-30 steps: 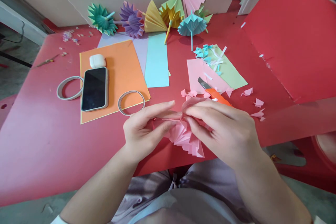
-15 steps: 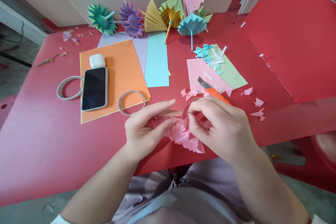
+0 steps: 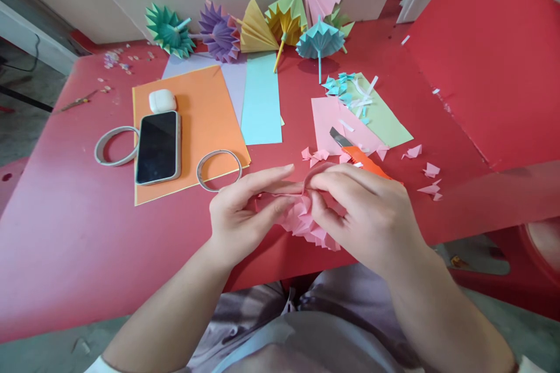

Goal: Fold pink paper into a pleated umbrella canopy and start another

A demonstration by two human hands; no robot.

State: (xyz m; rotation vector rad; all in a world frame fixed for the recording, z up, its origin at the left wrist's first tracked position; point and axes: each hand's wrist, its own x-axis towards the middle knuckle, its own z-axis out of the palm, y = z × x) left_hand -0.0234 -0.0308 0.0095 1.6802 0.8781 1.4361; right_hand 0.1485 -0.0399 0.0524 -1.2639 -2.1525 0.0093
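Left hand and right hand both pinch the pink pleated paper above the red table, orange knife just behind.

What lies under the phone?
The phone rests on an orange sheet, which shows around it. A grey ring meets its left edge; whether it runs beneath cannot be seen.

Pleated pink paper fan, half-folded
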